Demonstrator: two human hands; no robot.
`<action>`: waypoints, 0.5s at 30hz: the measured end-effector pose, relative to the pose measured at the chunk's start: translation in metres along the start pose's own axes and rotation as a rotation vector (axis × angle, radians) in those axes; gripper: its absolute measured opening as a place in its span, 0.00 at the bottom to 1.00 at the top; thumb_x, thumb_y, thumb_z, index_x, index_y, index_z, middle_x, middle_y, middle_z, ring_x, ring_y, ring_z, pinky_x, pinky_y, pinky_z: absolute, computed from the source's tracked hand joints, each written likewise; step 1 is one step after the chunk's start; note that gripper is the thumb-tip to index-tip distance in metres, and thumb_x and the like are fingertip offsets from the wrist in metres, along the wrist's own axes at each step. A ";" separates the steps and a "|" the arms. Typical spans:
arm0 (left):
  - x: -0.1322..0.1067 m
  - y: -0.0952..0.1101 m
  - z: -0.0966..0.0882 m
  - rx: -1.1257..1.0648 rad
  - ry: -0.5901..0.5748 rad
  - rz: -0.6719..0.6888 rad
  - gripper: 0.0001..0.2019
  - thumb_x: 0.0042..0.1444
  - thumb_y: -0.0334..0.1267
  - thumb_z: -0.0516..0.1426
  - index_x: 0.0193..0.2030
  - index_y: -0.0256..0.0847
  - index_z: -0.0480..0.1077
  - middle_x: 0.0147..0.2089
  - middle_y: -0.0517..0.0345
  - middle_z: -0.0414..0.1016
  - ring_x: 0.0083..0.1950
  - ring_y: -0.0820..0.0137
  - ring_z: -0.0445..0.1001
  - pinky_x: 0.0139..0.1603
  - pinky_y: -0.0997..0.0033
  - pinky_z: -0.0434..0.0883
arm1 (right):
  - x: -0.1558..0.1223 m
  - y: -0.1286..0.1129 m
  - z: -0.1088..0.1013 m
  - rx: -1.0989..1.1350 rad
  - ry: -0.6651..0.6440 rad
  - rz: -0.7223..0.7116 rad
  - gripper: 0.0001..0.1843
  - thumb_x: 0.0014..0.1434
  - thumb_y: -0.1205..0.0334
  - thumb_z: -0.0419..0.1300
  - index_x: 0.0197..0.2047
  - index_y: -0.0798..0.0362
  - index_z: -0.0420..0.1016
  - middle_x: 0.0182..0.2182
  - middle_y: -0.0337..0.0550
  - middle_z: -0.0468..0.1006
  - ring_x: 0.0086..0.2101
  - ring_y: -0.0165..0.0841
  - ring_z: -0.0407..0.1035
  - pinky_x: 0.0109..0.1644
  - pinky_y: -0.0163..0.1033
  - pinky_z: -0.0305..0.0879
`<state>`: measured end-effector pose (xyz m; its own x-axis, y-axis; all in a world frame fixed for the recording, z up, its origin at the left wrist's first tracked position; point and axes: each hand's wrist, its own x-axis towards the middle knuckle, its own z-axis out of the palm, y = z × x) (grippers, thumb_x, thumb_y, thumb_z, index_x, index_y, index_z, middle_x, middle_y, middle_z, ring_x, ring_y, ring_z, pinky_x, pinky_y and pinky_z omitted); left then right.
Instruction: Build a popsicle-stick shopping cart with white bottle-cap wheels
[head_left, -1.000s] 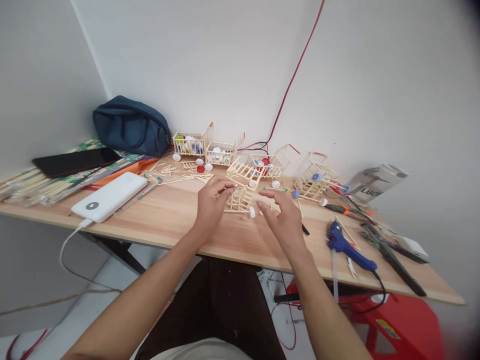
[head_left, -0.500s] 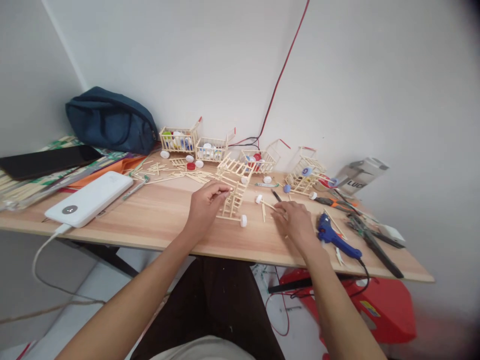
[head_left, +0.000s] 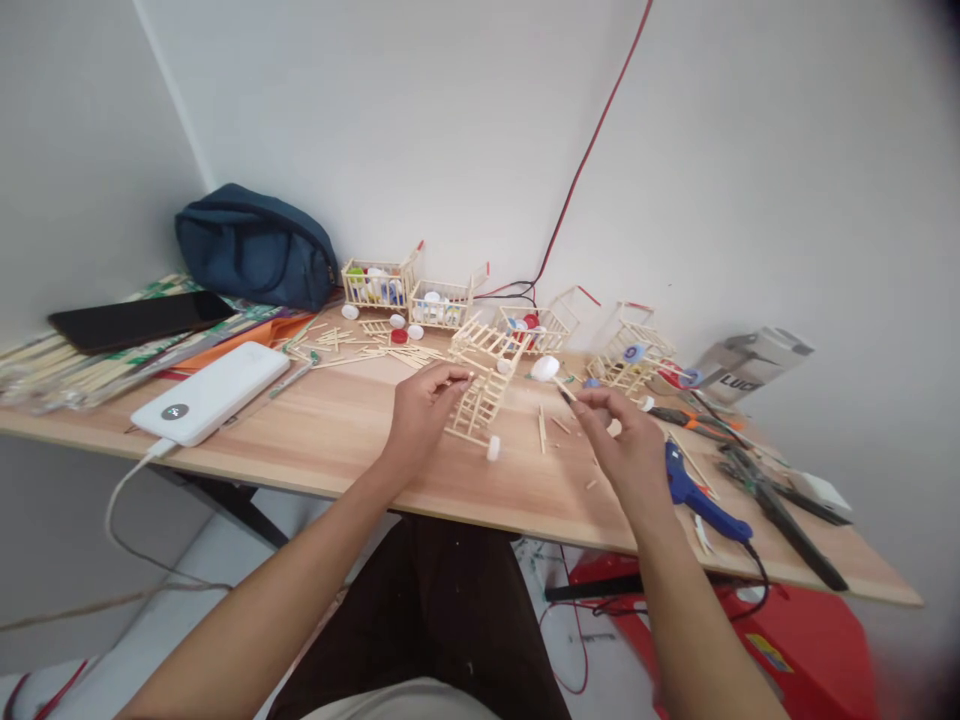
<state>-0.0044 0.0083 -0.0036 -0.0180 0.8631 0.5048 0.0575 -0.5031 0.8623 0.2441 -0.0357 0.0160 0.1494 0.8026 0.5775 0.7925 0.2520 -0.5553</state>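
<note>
My left hand [head_left: 422, 415] is closed, its fingertips pinching the near left part of a small cart frame [head_left: 484, 402] made of thin wooden sticks. The frame stands tilted on the table, with a white bottle-cap wheel [head_left: 493, 449] at its lower near corner. My right hand [head_left: 624, 432] is closed on a wooden stick axle [head_left: 564, 387], raised to the right of the cart. A white bottle cap [head_left: 545, 369] sits on the axle's far end. A dark tip shows by my right fingertips; whether I hold it, I cannot tell.
Finished stick carts [head_left: 442, 303], some filled with bottle caps, line the wall. Loose sticks [head_left: 405, 354] lie behind my left hand. A white power bank [head_left: 214, 393], black phone [head_left: 139, 320] and blue bag [head_left: 255, 250] are left. A blue glue gun [head_left: 705, 498] and pliers [head_left: 694, 420] lie right.
My right hand has lifted the capped axle off the table, raising its capped end. My left hand stays at the cart frame. The whole view has shifted slightly.
</note>
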 end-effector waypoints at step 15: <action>-0.004 -0.006 0.000 0.003 0.032 0.075 0.05 0.59 0.36 0.60 0.37 0.40 0.78 0.39 0.56 0.79 0.42 0.69 0.76 0.41 0.73 0.71 | 0.010 -0.081 0.046 0.049 -0.059 -0.258 0.08 0.63 0.59 0.59 0.40 0.50 0.79 0.35 0.41 0.82 0.36 0.36 0.74 0.46 0.42 0.65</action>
<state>-0.0043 0.0080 -0.0113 -0.0459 0.8213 0.5687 0.0632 -0.5658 0.8221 0.1542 -0.0230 0.0391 -0.0899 0.7384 0.6683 0.7704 0.4769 -0.4232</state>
